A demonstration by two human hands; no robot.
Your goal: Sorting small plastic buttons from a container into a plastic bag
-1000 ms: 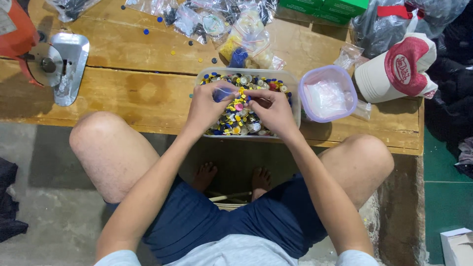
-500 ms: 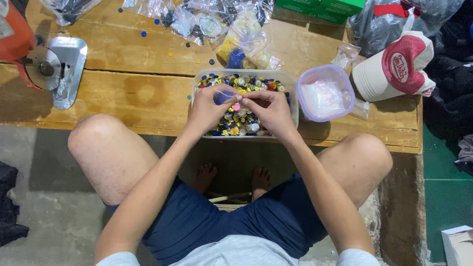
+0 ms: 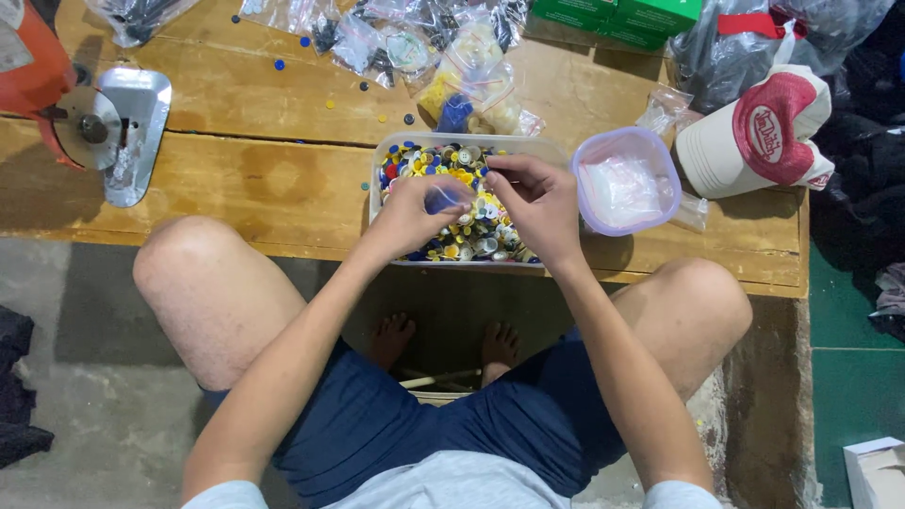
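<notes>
Work surface: a low wooden table [image 3: 264,179] of worn planks standing on a concrete floor [image 3: 85,302], seen from above by a seated person.

Item in hand: a small clear plastic bag [image 3: 443,196], pinched by the fingers of the left hand [image 3: 415,215]. It sits directly over the middle of a clear rectangular tub [image 3: 396,151] near the table's front edge. The tub is filled with small round buttons [image 3: 471,236] in yellow, blue, white and red.

The right hand [image 3: 535,203] is at 3 o'clock of the left, close beside it, fingers curled with the fingertips drawn together toward the bag; whether it grips anything cannot be told. The two hands are near each other, over the tub.

Surroundings, from the tub:
- 3 o'clock, just beside: a round container with a lilac rim [image 3: 624,181], holding clear bags.
- Further at 3 o'clock: a red and white cap [image 3: 759,132].
- 12 o'clock: a heap of small clear bags [image 3: 405,42], some filled; loose buttons scattered on the planks.
- 1 o'clock: green boxes [image 3: 617,17] at the far edge.
- 9 o'clock, well apart: a metal and orange machine [image 3: 90,118].
- 6 o'clock: bare feet under the table.
</notes>
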